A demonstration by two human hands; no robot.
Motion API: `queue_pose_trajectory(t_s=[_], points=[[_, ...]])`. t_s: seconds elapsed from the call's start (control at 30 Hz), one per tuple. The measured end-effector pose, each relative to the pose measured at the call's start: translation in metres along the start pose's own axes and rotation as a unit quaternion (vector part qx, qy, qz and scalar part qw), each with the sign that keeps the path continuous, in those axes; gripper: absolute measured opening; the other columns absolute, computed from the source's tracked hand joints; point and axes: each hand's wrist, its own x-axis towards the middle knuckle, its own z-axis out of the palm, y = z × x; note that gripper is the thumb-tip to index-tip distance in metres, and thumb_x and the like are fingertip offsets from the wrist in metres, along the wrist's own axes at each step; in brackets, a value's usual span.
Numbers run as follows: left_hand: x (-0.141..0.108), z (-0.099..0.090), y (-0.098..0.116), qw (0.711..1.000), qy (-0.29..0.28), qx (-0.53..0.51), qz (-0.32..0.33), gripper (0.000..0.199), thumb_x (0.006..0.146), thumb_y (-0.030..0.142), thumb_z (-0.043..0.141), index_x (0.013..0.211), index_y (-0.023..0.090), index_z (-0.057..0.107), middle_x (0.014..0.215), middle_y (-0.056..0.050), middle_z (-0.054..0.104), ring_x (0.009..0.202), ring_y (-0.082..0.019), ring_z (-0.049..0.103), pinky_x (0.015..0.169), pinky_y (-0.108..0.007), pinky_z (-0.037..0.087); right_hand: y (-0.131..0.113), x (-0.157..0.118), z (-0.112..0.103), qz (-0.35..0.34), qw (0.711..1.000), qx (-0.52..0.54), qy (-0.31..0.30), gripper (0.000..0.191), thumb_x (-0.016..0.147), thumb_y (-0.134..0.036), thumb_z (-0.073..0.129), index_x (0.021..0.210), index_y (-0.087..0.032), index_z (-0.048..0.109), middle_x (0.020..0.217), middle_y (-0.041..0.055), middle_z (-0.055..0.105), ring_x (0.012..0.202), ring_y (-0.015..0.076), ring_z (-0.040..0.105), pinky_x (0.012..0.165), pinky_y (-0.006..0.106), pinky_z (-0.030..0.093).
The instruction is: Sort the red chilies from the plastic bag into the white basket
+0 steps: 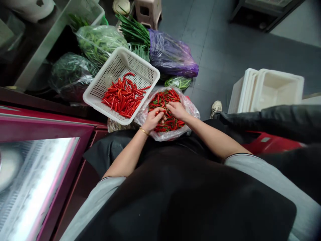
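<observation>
Above a clear plastic bag [164,136] of red chili peppers [173,125] with green stems, my two hands work close together. My left hand [153,119], with a gold bracelet at the wrist, is closed; bits of red chili show between its thumb and fingers. Just to its right, the fingertips of my right hand [177,110] are pinched together, and what they hold is too small to tell. A white perforated basket [96,88] leans beside the bag on the left, with a pile of red chilies [122,97] in it, seemingly without stems.
Bagged leafy greens [101,43] and a purple bag [170,55] of long green stalks lie beyond the basket. Stacked white bins [278,88] stand at right on the grey tiled floor [218,50]. A magenta-framed glass cabinet [82,134] is close on the left. A stool [147,11] stands at the back.
</observation>
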Motion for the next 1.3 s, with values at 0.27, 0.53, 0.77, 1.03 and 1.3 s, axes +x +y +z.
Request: queue_pose_trajectory(t_s=[0.27,0.53,0.77,1.03,1.3], points=[[0.0,-0.024,0.036,0.993,-0.002,-0.105,-0.054,0.027,0.066,0.026,0.071,0.084,0.018,0.052,0.068,0.002,0.058,0.056,-0.011,0.059,0.046,-0.021,0.049,0.027,-0.017,-0.015,-0.085,0.945,-0.292,-0.123,0.033,0.09,-0.031,0.052,0.119,-0.02,0.062,0.119,0.014,0.058,0.083,0.0194,0.06,0.066,0.028,0.037],[0.007,0.015,-0.021,0.954,0.057,-0.092,-0.278,0.039,0.069,0.046,0.075,0.069,0.018,0.047,0.046,0.011,0.029,0.033,-0.001,0.02,0.032,-0.014,0.012,-0.006,-0.034,-0.02,-0.09,0.96,-0.255,-0.079,0.034,0.095,-0.033,0.043,0.103,-0.014,0.069,0.099,0.0129,0.065,0.079,0.019,0.059,0.064,0.028,0.034],[0.003,-0.004,-0.024,0.975,-0.069,0.186,-0.099,0.039,0.065,0.038,0.076,0.055,0.016,0.046,0.045,0.007,0.035,0.042,-0.004,0.029,0.041,-0.019,0.022,-0.009,-0.037,-0.001,-0.056,0.988,0.055,-0.134,0.047,0.094,-0.049,0.037,0.069,-0.015,0.058,0.065,0.0,0.057,0.061,0.0111,0.048,0.061,0.024,0.034],[-0.027,0.007,0.012,0.945,-0.2,0.237,0.101,0.025,0.081,0.038,0.063,0.073,0.014,0.063,0.072,-0.004,0.061,0.069,-0.013,0.054,0.068,-0.025,0.044,-0.007,-0.047,0.032,0.052,0.955,0.279,-0.086,0.053,0.097,-0.052,0.015,0.064,-0.021,0.044,0.044,-0.0051,0.037,0.041,0.0111,0.04,0.045,0.023,0.035],[0.002,-0.047,0.015,0.993,0.003,-0.084,-0.082,0.027,0.069,0.035,0.07,0.068,0.014,0.053,0.075,-0.005,0.065,0.061,-0.013,0.061,0.049,-0.023,0.048,-0.009,0.03,0.02,-0.055,0.956,-0.27,-0.096,0.036,0.089,-0.041,0.053,0.106,-0.012,0.066,0.11,0.0197,0.066,0.094,0.029,0.065,0.075,0.034,0.046]])
